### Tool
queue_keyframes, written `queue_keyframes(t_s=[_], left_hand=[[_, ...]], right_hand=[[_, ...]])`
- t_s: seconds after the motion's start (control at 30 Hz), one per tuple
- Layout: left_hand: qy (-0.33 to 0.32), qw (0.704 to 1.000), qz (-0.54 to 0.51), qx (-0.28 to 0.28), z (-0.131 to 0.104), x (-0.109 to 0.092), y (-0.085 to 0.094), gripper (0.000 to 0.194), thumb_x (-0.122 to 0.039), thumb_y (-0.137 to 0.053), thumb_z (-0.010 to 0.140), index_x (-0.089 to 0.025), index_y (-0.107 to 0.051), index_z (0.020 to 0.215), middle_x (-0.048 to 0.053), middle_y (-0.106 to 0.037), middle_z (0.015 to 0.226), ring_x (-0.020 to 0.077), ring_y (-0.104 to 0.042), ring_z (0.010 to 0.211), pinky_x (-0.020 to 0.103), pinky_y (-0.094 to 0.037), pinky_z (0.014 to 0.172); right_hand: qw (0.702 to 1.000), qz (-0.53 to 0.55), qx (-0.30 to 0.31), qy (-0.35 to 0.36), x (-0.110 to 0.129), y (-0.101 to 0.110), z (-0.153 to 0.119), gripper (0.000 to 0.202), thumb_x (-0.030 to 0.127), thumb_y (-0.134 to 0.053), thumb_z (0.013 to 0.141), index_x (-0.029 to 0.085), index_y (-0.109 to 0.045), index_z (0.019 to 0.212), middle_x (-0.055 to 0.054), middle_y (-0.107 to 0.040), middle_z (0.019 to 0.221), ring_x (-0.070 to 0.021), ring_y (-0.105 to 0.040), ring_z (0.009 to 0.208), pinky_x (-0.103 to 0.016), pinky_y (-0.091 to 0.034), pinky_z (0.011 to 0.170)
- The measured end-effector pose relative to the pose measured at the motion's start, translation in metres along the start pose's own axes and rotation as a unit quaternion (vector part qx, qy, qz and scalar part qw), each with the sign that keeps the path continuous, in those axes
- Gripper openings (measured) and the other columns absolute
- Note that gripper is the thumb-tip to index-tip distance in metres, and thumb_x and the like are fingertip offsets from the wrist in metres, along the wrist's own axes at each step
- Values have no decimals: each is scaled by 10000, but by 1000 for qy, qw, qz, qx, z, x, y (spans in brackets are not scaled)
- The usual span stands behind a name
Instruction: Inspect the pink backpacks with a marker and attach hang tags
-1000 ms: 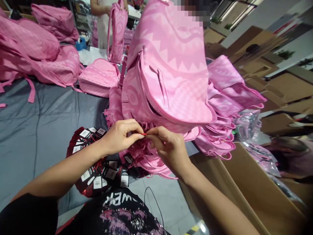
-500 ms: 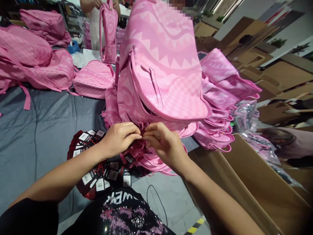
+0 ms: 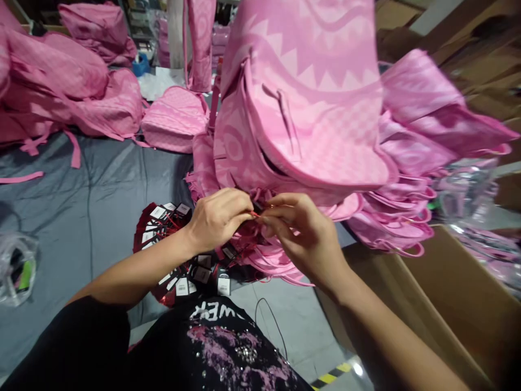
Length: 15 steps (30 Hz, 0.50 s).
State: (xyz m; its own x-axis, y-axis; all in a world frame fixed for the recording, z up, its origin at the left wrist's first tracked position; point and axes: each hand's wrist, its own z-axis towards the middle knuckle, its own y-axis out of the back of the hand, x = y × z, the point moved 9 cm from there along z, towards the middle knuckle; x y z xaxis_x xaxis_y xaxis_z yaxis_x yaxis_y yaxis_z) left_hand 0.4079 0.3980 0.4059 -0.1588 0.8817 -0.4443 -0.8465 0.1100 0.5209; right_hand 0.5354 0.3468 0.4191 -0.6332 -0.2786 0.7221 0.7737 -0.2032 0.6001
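Red cord (image 3: 255,214) visible again; left hand (image 3: 217,218) and right hand (image 3: 311,233) pinch it, fingertips nearly closed, near the pink backpack's (image 3: 321,117) lower edge. Handling appears unfinished.

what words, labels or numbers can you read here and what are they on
"WE", on the black shirt; the other white letters are too folded or blurred.
Black tags: print too small to read.
Large pink backpack: no text visible.
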Motion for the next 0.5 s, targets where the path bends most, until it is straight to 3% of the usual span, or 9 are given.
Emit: queue_keyframes(t_s=[0.07,0.13,0.17,0.2,0.27,0.3,0.37,0.43,0.5], left_hand=[[111,992,18,-51,-28,43,12,262,-322,-591,897,-200,-533,1123,62,-625,1103,168,-593,1029,279,-515,776],[258,959,105,-56,-80,96,15,281,-341,-522,928,-189,-512,1164,90,-601,1160,188,-574,1064,307,-510,797],[312,936,161,-6,-110,120,6,214,-317,-470,945,-180,-549,1090,92,-618,1112,201,-573,1056,341,-494,853],[341,912,205,96,-141,140,-15,192,-307,-469,934,-187,-579,1037,86,-636,1073,221,-573,1046,381,-472,901],[357,893,219,166,-194,165,-45,162,-281,-599,829,-174,-628,947,110,-661,1016,285,-568,1046,475,-419,967],[356,888,221,191,-215,172,-61,162,-282,-644,782,-168,-641,897,122,-666,1005,314,-553,1072,522,-367,1016],[351,884,221,215,-243,179,-85,148,-288,-665,749,-161,-650,824,137,-673,979,351,-516,1135,579,-251,1087],[347,880,225,234,-257,182,-99,131,-288,-596,803,-170,-655,806,125,-681,933,341,-499,1168,583,-162,1127],[344,876,230,247,-263,184,-98,171,-239,-501,854,-186,-660,816,95,-689,881,292,-535,1124,539,-134,1152]], right_hand=[[1000,-13,-13,9,0,5,-10,389,112,-571,876,214,-499,1244,-58,-703,1035,-144,-702,808,-248,-562,680],[998,-32,-44,33,2,10,-29,520,73,-583,851,245,-487,1331,-94,-642,1224,-177,-699,905,-300,-578,762],[995,-41,-68,52,4,12,-42,565,48,-591,832,257,-491,1348,-97,-624,1259,-195,-693,942,-327,-578,799],[992,-49,-87,74,5,11,-56,592,21,-594,813,261,-504,1347,-94,-632,1245,-207,-688,963,-342,-577,821],[989,-47,-94,105,2,-4,-86,574,-16,-579,795,249,-549,1303,-77,-692,1109,-200,-692,933,-322,-579,806],[992,-42,-70,100,-6,-19,-100,524,-14,-564,805,238,-572,1264,-65,-713,1024,-185,-699,885,-297,-580,773],[999,-26,23,25,-41,-57,-127,348,53,-523,863,220,-616,1153,-52,-724,915,-160,-701,771,-255,-569,684],[985,-15,123,-117,-99,-89,-160,194,193,-483,919,206,-649,1019,-56,-726,865,-163,-693,694,-262,-557,633],[950,-6,165,-265,-161,-97,-197,239,336,-474,906,191,-659,946,-77,-729,848,-186,-687,647,-297,-557,617]])
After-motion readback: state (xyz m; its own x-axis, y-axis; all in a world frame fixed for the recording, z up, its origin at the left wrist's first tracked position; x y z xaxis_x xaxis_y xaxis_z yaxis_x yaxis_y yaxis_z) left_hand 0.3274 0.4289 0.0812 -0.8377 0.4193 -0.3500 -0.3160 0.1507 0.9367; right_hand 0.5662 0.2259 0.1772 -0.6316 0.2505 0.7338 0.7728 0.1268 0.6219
